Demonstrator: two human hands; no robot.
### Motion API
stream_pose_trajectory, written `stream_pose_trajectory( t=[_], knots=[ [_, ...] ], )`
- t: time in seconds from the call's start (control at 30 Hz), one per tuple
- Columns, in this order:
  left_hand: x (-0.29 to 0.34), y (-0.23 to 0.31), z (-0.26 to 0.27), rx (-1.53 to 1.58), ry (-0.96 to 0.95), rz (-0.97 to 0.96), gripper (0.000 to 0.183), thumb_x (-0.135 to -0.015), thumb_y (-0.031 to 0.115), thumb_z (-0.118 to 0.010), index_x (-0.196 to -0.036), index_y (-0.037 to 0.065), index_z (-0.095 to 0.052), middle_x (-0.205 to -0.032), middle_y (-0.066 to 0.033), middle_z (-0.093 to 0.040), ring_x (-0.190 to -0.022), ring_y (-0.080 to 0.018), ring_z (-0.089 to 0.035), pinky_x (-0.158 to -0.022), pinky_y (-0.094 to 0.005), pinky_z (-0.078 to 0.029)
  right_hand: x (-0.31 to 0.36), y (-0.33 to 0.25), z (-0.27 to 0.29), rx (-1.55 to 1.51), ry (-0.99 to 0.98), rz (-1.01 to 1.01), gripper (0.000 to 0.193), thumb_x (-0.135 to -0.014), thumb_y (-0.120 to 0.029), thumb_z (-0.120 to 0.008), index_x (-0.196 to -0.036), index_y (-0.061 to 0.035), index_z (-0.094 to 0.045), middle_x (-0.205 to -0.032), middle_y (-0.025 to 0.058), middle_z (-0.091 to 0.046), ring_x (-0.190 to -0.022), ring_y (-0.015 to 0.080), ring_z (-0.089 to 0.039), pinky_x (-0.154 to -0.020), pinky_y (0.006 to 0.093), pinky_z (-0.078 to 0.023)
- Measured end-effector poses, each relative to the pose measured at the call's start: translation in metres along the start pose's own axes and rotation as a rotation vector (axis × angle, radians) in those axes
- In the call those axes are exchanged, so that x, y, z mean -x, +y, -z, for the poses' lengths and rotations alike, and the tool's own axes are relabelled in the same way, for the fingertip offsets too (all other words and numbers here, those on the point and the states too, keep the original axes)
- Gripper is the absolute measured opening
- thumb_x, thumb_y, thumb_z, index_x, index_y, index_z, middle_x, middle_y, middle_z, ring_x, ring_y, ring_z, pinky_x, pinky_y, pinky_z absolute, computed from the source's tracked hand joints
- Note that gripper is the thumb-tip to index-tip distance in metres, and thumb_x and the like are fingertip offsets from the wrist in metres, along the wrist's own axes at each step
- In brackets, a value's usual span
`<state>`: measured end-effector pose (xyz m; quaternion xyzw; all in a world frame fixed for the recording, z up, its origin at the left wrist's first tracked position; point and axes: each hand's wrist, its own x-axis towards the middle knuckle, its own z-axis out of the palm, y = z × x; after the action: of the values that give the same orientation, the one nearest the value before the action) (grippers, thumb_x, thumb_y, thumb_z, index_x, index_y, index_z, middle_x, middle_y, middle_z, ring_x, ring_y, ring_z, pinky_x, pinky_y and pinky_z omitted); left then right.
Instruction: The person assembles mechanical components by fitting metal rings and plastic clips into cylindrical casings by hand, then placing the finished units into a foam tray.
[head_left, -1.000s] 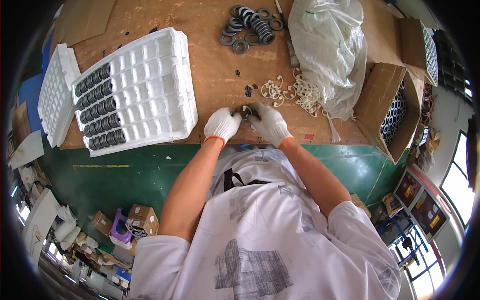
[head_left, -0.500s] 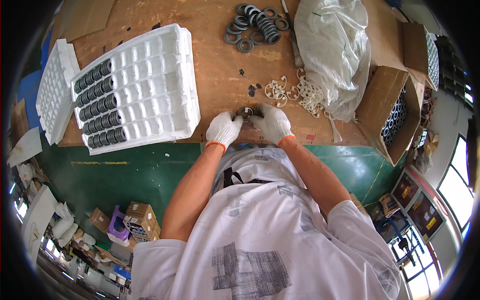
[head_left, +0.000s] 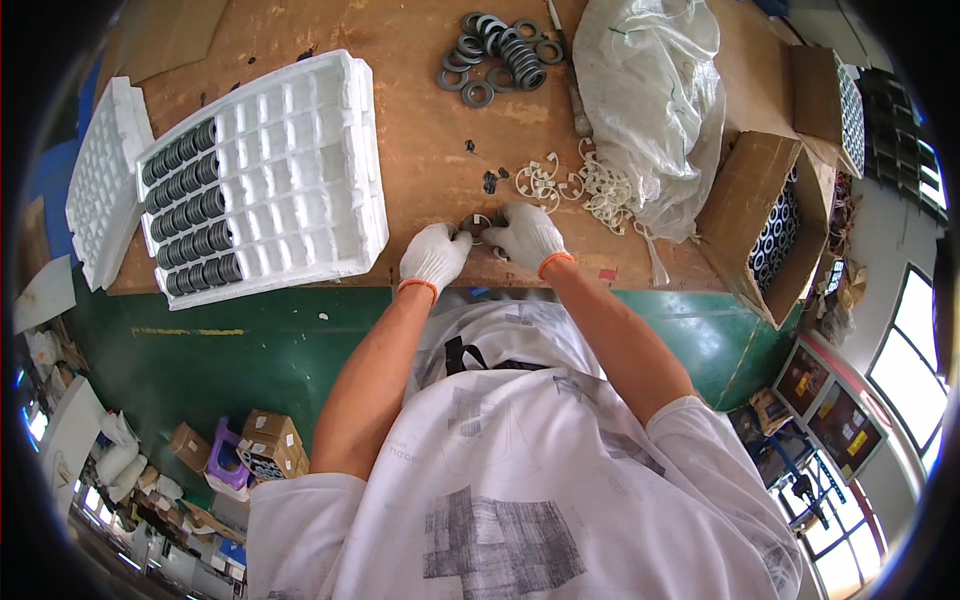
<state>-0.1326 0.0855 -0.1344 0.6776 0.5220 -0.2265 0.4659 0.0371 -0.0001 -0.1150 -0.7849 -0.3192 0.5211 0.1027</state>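
Near the table's front edge, a dark grey ring (head_left: 474, 224) with a small white piece on it is between my gloved hands. My left hand (head_left: 436, 255) grips its left side with thumb and fingers. My right hand (head_left: 528, 236) is closed at its right side, its fingertips partly hidden. Just beyond lie white plastic clips (head_left: 606, 196) in a loose heap, with small black bits (head_left: 490, 182) beside them. Farther back is a pile of similar grey rings (head_left: 500, 52). To the left, a white foam tray (head_left: 300, 170) has rows of dark rings standing in its left-hand slots.
A second foam tray (head_left: 108, 185) leans at the far left. On the right lie a white woven sack (head_left: 655, 110) and an open cardboard box (head_left: 740, 205) of rings, with another box (head_left: 822, 105) behind. The green floor (head_left: 250, 340) shows below the table edge.
The view has shifted slightly, moving the table's things a little to the left. Both hands stay at the ring, and my right hand has come a bit closer over it.
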Motion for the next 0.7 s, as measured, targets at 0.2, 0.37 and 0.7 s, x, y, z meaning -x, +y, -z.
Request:
stream_pose_trajectory(
  t=[0.2,0.37,0.7],
  knots=[
    [-0.001,-0.003,0.000,0.004,0.011,0.012,0.045,-0.096,0.042,-0.058,-0.085,0.003,-0.076,-0.077,-0.0152,-0.075,-0.076,-0.0302,-0.074,-0.074,-0.0439,-0.055,0.004,-0.002,-0.002,0.131,0.032,0.062,0.038,-0.087,-0.035,-0.076,-0.095,0.0014,-0.078,-0.086,0.0219,-0.077,-0.088,0.0409,-0.075,-0.082,0.0492,-0.057],
    [0.009,0.012,0.005,-0.009,0.057,0.023,0.045,-0.093,0.044,-0.061,-0.090,0.003,-0.079,-0.086,-0.0211,-0.076,-0.088,-0.0389,-0.075,-0.083,-0.0490,-0.056,0.003,0.012,-0.004,-0.061,0.055,0.072,0.038,-0.089,-0.032,-0.075,-0.103,0.0027,-0.075,-0.084,0.0212,-0.076,-0.086,0.0380,-0.076,-0.079,0.0470,-0.057],
    [0.008,0.009,0.007,0.057,-0.029,0.084,0.048,-0.094,0.047,-0.061,-0.111,0.006,-0.079,-0.111,-0.0221,-0.077,-0.109,-0.0398,-0.073,-0.094,-0.0495,-0.056,0.006,0.000,0.009,0.113,0.229,0.199,0.036,-0.096,-0.031,-0.068,-0.113,0.0009,-0.072,-0.106,0.0247,-0.076,-0.103,0.0413,-0.073,-0.090,0.0483,-0.056]
  ],
)
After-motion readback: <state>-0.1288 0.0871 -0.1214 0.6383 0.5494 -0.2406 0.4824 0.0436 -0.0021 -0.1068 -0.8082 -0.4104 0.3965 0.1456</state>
